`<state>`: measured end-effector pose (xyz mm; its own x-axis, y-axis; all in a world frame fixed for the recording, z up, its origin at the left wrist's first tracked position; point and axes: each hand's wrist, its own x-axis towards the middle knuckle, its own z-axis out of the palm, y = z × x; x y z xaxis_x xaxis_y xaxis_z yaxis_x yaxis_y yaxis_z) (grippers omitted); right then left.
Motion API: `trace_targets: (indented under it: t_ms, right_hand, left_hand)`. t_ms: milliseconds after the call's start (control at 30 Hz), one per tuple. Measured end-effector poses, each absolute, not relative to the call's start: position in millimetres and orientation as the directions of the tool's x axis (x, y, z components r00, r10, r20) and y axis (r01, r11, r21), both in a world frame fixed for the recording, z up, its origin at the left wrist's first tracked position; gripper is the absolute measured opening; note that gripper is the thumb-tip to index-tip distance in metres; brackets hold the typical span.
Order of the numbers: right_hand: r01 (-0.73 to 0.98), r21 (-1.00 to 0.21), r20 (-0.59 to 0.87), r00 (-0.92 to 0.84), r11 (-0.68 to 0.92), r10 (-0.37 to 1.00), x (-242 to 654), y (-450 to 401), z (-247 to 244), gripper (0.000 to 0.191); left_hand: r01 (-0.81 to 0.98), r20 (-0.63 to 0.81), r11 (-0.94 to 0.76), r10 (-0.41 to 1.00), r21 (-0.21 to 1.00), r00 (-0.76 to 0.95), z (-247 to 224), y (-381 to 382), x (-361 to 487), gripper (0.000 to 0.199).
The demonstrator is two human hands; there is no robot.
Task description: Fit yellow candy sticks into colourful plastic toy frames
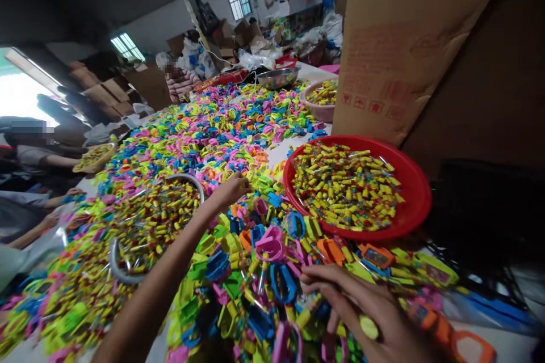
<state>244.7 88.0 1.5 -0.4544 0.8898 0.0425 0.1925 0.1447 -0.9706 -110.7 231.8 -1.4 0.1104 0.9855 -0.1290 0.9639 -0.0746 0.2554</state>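
Note:
My left hand point(233, 188) stretches out over the pile of colourful plastic toys point(213, 150), its fingers curled; what they hold, if anything, is too small to tell. Lower right, my right hand point(361, 303) is bent over the near part of the heap. A small yellow-capped tube point(368, 328) sticks out from its grip, and its fingertips are close to a blue plastic toy point(283, 283). Pink toy pieces point(271, 244) and an orange one point(330, 250) lie around, with clear tubes of small coloured bits mixed in.
A red basin point(419, 204) full of yellow-capped tubes stands at right beside a tall cardboard box point(383, 51). Left of my left arm, a grey-rimmed basin point(114, 264) overflows with similar tubes. Other people sit along the left side, one arm point(59, 161) near a yellow basin point(111, 151).

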Motion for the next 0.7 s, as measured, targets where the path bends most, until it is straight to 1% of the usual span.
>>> trace_targets:
  t_ms: [67, 167, 200, 233, 267, 333, 400, 567, 633, 700]
  right_hand:
    - [0.207, -0.970, 0.027, -0.442, 0.131, 0.897, 243.2, 85.3, 1.6, 0.024]
    - [0.260, -0.965, -0.069, -0.398, 0.041, 0.915, 238.2, 82.0, 2.2, 0.025]
    - [0.262, -0.965, -0.099, -0.388, 0.007, 0.916, 236.3, 80.7, 2.4, 0.028]
    - [0.251, -0.968, -0.127, -0.384, -0.029, 0.915, 234.5, 79.1, 2.6, 0.032]
    - [0.227, -0.972, -0.153, -0.388, -0.066, 0.909, 233.2, 77.2, 3.1, 0.036]
    - [0.165, -0.976, -0.200, -0.426, -0.142, 0.882, 231.7, 72.8, 5.1, 0.043]
    - [0.114, -0.971, -0.241, -0.483, -0.212, 0.842, 231.1, 68.3, 8.9, 0.047]
    - [0.001, -0.937, -0.280, -0.605, -0.350, 0.746, 225.9, 59.4, 20.5, 0.053]
    - [-0.036, -0.917, -0.289, -0.625, -0.397, 0.725, 222.3, 56.4, 23.4, 0.054]
    - [-0.045, -0.911, -0.297, -0.615, -0.409, 0.730, 218.8, 53.0, 23.8, 0.053]
  left_hand:
    - [0.947, 0.024, -0.110, 0.994, 0.300, 0.108, 20.7, 199.2, -97.9, 0.021]
    - [0.915, 0.230, -0.175, 0.969, 0.363, 0.094, 48.6, 132.0, -61.8, 0.019]
    - [0.900, 0.319, -0.216, 0.943, 0.378, 0.092, 54.5, 108.2, -47.5, 0.014]
    - [0.874, 0.467, -0.308, 0.877, 0.375, 0.109, 58.4, 85.5, -33.4, 0.006]
    - [0.862, 0.540, -0.374, 0.829, 0.340, 0.147, 60.3, 64.9, -20.1, 0.004]
    - [0.875, 0.594, -0.409, 0.782, 0.259, 0.189, 58.8, 32.4, 1.7, 0.013]
    - [0.897, 0.618, -0.397, 0.760, 0.194, 0.203, 51.8, 11.8, 15.6, 0.019]
    - [0.914, 0.634, -0.373, 0.748, 0.159, 0.195, 31.7, -11.4, 24.6, 0.029]
    - [0.924, 0.643, -0.367, 0.735, 0.109, 0.217, 27.4, -17.9, 25.0, 0.033]
    - [0.930, 0.655, -0.362, 0.719, 0.069, 0.232, 24.4, -23.7, 25.8, 0.038]
